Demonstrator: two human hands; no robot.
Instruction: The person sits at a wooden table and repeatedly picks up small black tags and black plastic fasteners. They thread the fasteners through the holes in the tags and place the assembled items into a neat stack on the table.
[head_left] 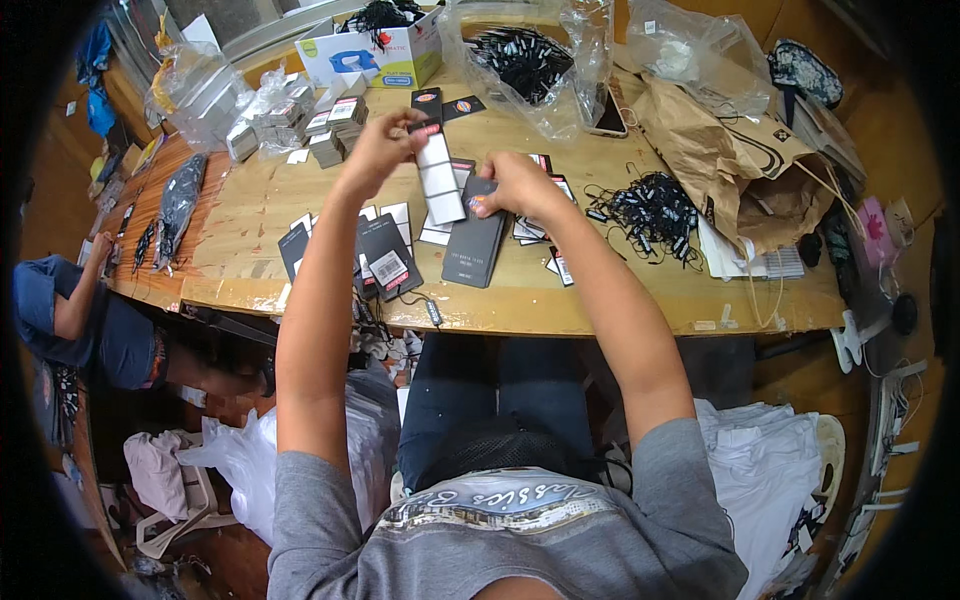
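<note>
My left hand (382, 152) is closed on the top end of a white card strip (440, 178) with dark cross lines and a black-and-red top. My right hand (522, 188) grips a black hang tag (472, 248), its thumb lying on the tag's upper part. Behind the strip and the tag, another white card shows in part. Black hang tags with white label stickers (388, 268) lie near the table's front edge, left of the held tag. More cards (560, 266) stick out beneath and right of my right hand.
Stacks of small cards (338, 128) and a printed box (375, 58) stand far left. A clear bag of black strings (518, 62) sits at the back, near a phone (608, 112). Loose black strings (652, 212) and a brown paper bag (745, 150) lie right. Another person (80, 320) is at left.
</note>
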